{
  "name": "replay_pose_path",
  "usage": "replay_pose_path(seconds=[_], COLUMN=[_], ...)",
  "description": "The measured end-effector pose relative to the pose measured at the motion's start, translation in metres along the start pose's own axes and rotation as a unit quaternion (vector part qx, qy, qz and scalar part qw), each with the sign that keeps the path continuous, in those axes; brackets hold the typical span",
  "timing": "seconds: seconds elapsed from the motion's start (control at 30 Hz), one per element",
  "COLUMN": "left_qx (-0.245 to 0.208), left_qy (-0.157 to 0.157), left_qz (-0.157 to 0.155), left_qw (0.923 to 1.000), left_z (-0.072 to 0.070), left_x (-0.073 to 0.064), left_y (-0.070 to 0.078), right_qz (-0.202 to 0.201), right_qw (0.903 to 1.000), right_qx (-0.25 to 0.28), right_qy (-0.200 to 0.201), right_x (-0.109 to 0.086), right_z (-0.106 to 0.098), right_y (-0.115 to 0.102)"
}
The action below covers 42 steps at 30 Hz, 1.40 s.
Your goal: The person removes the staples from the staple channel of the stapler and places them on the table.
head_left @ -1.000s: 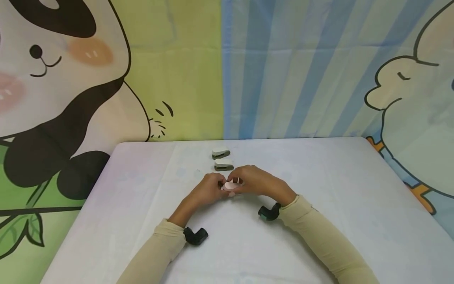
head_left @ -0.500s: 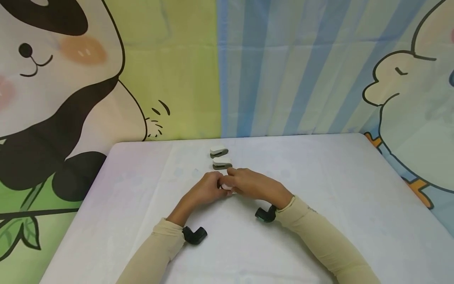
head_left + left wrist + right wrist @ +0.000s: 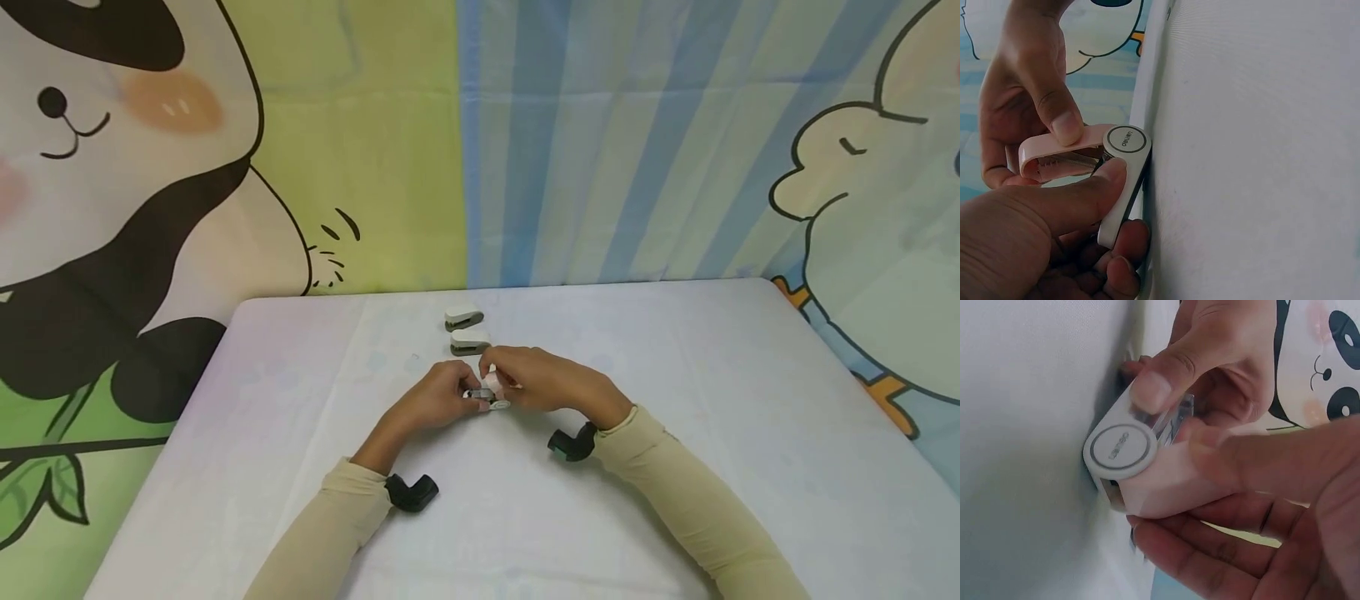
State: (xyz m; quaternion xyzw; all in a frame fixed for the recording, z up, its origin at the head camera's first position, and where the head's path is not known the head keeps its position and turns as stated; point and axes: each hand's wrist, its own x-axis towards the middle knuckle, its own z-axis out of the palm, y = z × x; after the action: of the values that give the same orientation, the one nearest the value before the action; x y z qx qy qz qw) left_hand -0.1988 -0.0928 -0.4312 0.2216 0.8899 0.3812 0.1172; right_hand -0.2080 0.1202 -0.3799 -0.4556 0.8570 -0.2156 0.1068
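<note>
A small stapler [image 3: 1127, 139] with a white base and a pink top cover [image 3: 1041, 150] is swung open at its round pivot. My left hand [image 3: 438, 396] grips the white base, thumb pressed close to the pivot. The pink cover is pinched between thumb and fingers of my right hand [image 3: 543, 379], and it stands up at an angle from the base. Inside the cover a spring shows in the left wrist view. The metal staple channel [image 3: 1179, 415] is partly hidden behind the left thumb in the right wrist view.
Two more small staplers lie just beyond the hands, a far one [image 3: 463, 320] and a nearer one [image 3: 469, 342], both with white tops and grey-green bases. The white-covered table [image 3: 675, 500] ends at a cartoon-printed curtain [image 3: 600, 150]. A black camera mount sits on each wrist.
The right hand covered the stapler half a second ago; now it has pulled the pink cover up and back, so the stapler is open. The left hand stays in nearly the same place.
</note>
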Motion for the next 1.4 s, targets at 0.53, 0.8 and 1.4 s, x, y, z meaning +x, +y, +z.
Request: replay_pose_path(seconds=[0.53,0.8,1.4], left_qx=[-0.008,-0.011,0.022], left_qy=[0.003,-0.006,0.006], left_qz=[-0.014,-0.015,0.035], left_qw=[0.9999,0.9998,0.9991], left_z=[0.002,0.002,0.002], left_x=[-0.004,-0.003,-0.002], left_y=[0.001,0.002,0.0], right_qz=[0.171,0.131,0.027], right_qw=[0.9793,0.9864,0.9989], right_qx=[-0.053,-0.087,-0.021], right_qy=[-0.094,0.048,0.032], right_x=[-0.007,-0.008,0.013], right_z=[-0.014,-0.011,0.024], right_y=[0.01,0.009,-0.005])
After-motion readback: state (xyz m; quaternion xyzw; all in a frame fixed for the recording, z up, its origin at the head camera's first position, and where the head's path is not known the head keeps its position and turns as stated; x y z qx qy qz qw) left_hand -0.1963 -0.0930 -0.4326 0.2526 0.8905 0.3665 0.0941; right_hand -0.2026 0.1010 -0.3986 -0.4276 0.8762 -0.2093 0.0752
